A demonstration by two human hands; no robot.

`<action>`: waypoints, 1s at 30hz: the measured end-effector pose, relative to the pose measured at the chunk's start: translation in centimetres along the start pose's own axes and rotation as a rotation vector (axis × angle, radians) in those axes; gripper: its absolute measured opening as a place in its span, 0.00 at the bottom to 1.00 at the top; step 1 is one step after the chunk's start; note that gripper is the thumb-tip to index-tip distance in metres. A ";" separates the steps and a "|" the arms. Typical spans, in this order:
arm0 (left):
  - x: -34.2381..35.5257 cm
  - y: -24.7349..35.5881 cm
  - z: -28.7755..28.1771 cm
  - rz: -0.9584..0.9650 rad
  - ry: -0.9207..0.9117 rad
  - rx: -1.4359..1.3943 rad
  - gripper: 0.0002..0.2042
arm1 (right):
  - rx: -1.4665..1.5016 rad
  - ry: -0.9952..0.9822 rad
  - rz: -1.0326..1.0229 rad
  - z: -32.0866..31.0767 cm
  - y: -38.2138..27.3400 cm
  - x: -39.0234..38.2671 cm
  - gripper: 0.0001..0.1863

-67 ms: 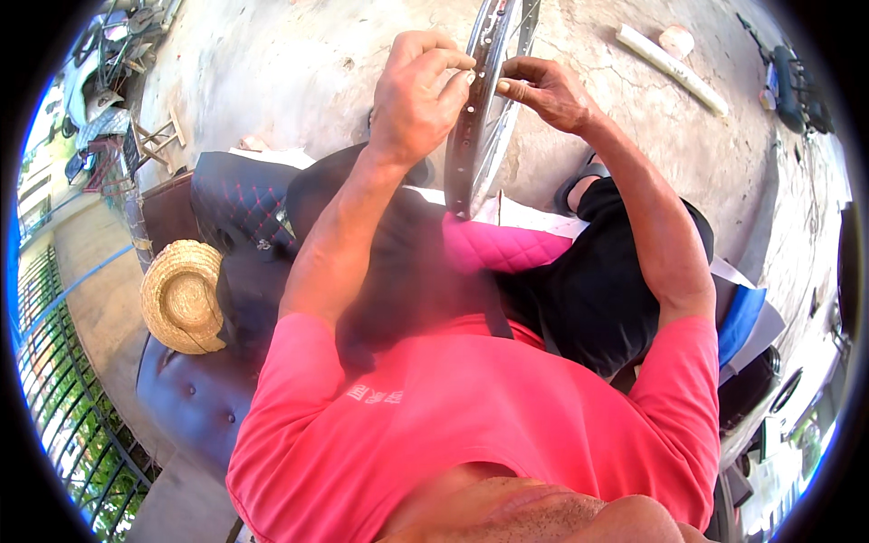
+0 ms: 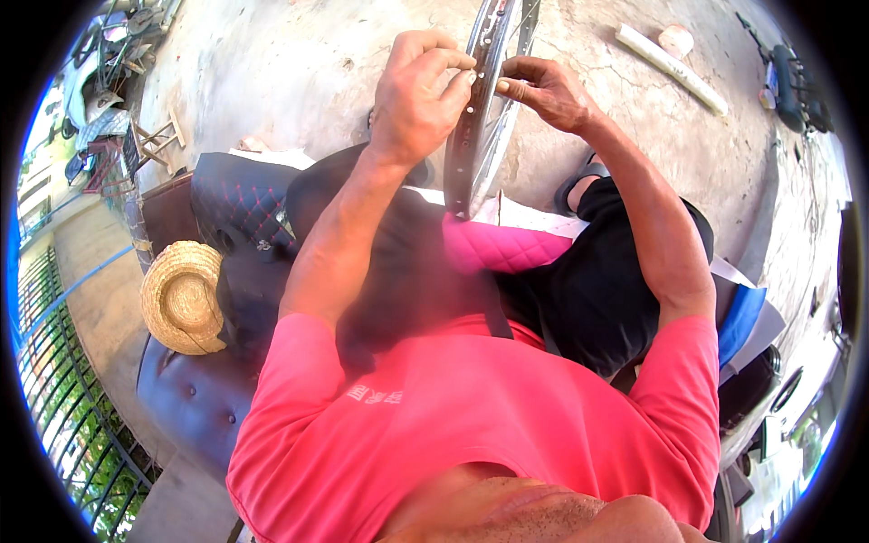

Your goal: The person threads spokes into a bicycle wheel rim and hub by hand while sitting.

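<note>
A metal spoked wheel rim (image 2: pixel 460 154) stands upright in front of me, its top running out of the picture. Small holes and bright dots line its brown outer face. My left hand (image 2: pixel 418 101) is at the rim's left side, thumb and fingers pinched against that face. Whatever those fingertips hold is too small to make out. From the other side, my right hand (image 2: pixel 550 95) has its thumb and index finger closed at the rim's inner edge, beside the thin spokes (image 2: pixel 496 136). The rim's lower end comes down by a pink quilted pad (image 2: pixel 507 246) between my legs.
On the left, a straw hat (image 2: pixel 183 297) rests by a dark tufted seat (image 2: pixel 195 394) and a black quilted piece (image 2: pixel 237 195). A white tube (image 2: pixel 672 69) lies on the concrete floor ahead. Blue and white sheets (image 2: pixel 742 324) are by my right side.
</note>
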State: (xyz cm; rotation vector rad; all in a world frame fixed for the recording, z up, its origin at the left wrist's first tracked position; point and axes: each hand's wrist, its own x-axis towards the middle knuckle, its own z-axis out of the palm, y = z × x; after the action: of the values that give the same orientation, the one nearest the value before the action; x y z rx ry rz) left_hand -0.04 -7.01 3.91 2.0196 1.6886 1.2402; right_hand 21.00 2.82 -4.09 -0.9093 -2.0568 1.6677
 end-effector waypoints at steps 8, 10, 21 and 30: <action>0.0 -0.4 0.8 0.048 0.012 0.002 0.08 | 0.011 0.001 0.011 0.5 -0.5 0.1 0.21; -0.2 -0.5 0.5 0.045 0.000 -0.008 0.08 | 0.012 -0.001 0.012 0.5 -0.4 0.2 0.21; -0.7 0.4 0.0 0.073 -0.051 -0.009 0.07 | 0.019 0.018 0.007 0.2 -0.4 0.4 0.22; -0.9 0.0 0.9 0.012 0.000 0.014 0.09 | 0.047 -0.007 0.003 0.0 -0.8 0.8 0.26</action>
State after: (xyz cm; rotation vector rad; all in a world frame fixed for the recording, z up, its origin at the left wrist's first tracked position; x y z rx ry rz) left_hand 0.66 -7.53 2.93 2.0403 1.6926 1.2351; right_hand 20.17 3.27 -3.43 -0.8933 -2.0135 1.7158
